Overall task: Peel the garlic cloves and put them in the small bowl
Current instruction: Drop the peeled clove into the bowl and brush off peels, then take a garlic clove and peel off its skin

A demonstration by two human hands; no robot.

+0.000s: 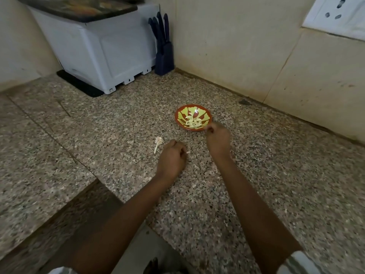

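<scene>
Clove drop at the small bowl's rim

The right hand [218, 140] hovers with curled fingers over the near rim of the small red-brown bowl with a yellow-green pattern [175, 115]. The bowl sits on the speckled granite table [110, 135] and holds a heap of pale peeled garlic cloves [193, 122]. Whether that hand grips a clove cannot be told. The left hand [172, 157], low over the table, pinches a small pale scrap [186, 152] near a stripped papery garlic stalk [158, 144]. A clean release probably means opening the fingers well inside the rim, low over the heap, and keeping loose skin out.
</scene>
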